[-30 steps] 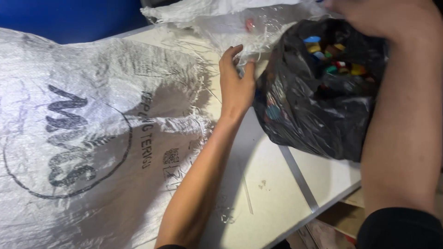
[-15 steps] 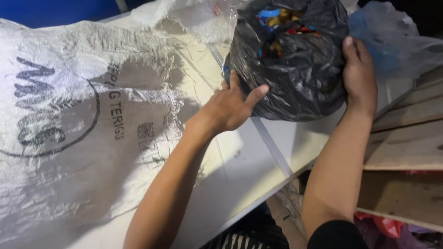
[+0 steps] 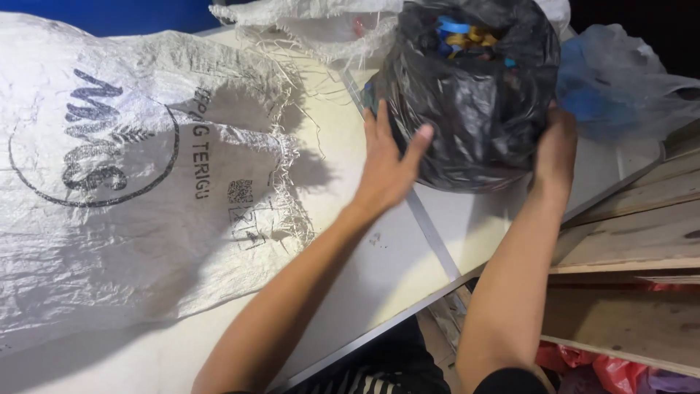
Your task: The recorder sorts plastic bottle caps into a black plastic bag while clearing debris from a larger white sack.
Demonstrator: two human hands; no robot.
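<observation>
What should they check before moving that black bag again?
1. Left hand flat against the black plastic bag: ok.
2. Right hand gripping its other side: ok.
3. Bag mouth facing up, colourful pieces inside: ok.
4. Bag bottom resting on the white table: cannot tell.
5. Woven sack lying apart from the bag: ok.

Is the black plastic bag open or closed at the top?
Open: the black plastic bag gapes at the top, showing colourful small pieces inside.
</observation>
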